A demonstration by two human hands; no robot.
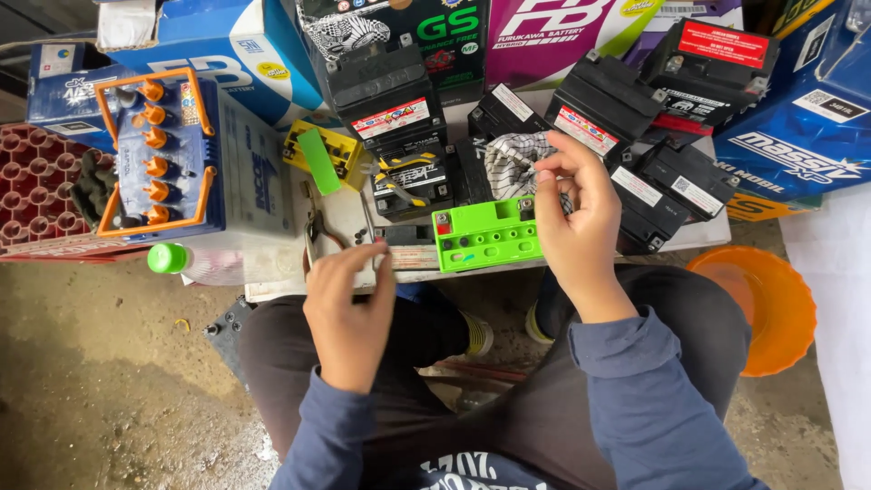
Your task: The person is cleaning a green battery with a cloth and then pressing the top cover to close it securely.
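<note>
A small battery with a bright green top [485, 236] lies on a low white board [345, 218] in front of my knees. My right hand [576, 222] hovers just right of it, fingers pinched near a checked cloth [510, 161]; whether it grips the cloth or something tiny is unclear. My left hand [349, 304] hangs over the board's near edge, left of the green battery, fingers curled and seemingly holding nothing. Pliers [316, 231] lie on the board just above that hand.
Several black batteries [603, 109] crowd the back of the board, with battery boxes [798, 127] behind. A large white battery with orange caps [172, 154] stands left, a green-capped bottle [195, 261] beside it. An orange basin [771, 308] sits right. The floor is dirty concrete.
</note>
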